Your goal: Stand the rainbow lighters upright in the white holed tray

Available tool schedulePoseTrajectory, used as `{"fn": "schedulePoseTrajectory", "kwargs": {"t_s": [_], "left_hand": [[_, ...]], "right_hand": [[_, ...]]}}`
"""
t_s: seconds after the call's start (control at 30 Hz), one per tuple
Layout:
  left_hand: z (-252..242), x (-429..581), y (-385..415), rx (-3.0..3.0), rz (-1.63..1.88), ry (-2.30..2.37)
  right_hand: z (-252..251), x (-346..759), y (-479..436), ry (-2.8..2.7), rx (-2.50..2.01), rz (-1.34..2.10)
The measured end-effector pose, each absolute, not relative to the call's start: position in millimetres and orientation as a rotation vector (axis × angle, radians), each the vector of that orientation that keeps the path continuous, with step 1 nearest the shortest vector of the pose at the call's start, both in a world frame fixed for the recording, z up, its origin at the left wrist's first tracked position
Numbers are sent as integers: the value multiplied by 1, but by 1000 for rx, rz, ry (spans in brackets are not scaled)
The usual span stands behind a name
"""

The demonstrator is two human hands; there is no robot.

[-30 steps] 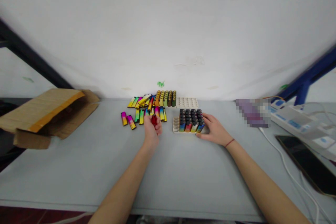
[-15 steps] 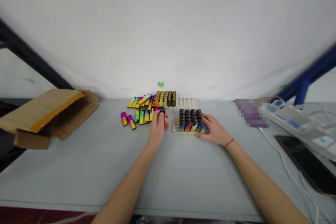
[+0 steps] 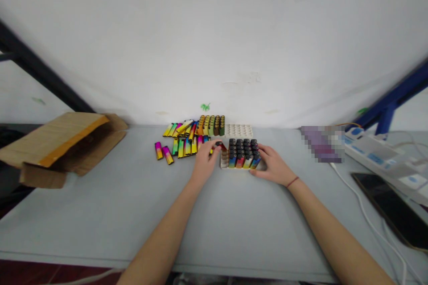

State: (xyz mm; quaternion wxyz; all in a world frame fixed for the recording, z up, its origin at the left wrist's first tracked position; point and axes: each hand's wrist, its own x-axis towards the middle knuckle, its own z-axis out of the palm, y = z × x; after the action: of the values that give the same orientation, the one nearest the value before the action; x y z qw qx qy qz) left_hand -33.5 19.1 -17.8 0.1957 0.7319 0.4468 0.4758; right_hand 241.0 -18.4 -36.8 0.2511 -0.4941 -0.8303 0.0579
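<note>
My left hand (image 3: 206,164) pinches a red lighter (image 3: 221,145) and holds it at the left edge of a white tray (image 3: 223,163) that stands full of upright black-capped lighters (image 3: 242,153). On the tray's right side rests my right hand (image 3: 273,164), fingers curled against its edge. A heap of loose rainbow-coloured lighters (image 3: 182,142) lies just left of my left hand.
An empty white tray (image 3: 238,131) and a row of upright lighters (image 3: 211,125) stand behind, by the wall. An open cardboard box (image 3: 56,147) lies at the left. At the right are a power strip (image 3: 377,156), white cables (image 3: 368,220) and a dark phone (image 3: 391,209).
My left hand has carried the red lighter from the loose heap rightward to the tray's left edge. My right hand has stayed on the tray.
</note>
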Motion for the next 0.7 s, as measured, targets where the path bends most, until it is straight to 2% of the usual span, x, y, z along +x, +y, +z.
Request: {"fn": "schedulePoseTrajectory", "kwargs": {"t_s": [0.7], "left_hand": [[-11, -30, 15, 2521, 1260, 1518]], "right_hand": [[-36, 241, -19, -2262, -1346, 149]]}}
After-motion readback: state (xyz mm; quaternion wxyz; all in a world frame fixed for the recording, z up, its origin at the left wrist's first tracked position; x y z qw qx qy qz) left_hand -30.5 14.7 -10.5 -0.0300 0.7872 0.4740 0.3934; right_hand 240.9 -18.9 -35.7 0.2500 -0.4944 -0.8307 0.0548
